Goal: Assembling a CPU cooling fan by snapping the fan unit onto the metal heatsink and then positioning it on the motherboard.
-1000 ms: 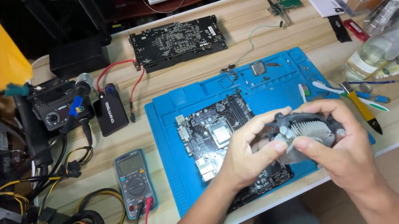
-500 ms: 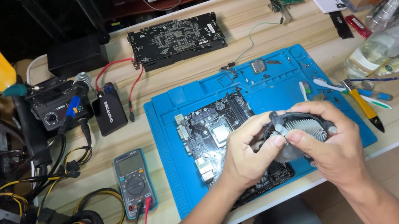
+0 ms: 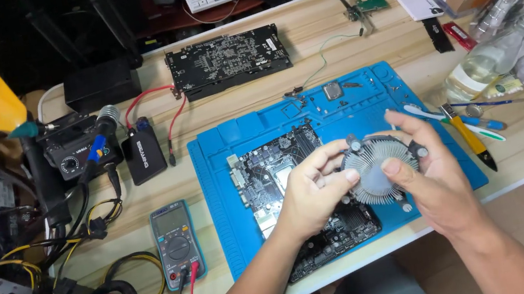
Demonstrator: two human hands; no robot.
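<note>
Both hands are pinching the round finned cooler by its rim above the motherboard: left hand, right hand. Looks rigid, fairly light; thin fins probably bend, so rim hold suits.

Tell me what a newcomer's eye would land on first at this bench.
First, the round finned CPU cooler, held up between the left hand and right hand at centre. Under it a black motherboard lies on a bright blue work mat. Next come the yellow-trimmed multimeter left of the mat and a black graphics card farther back on the wooden bench.
</note>
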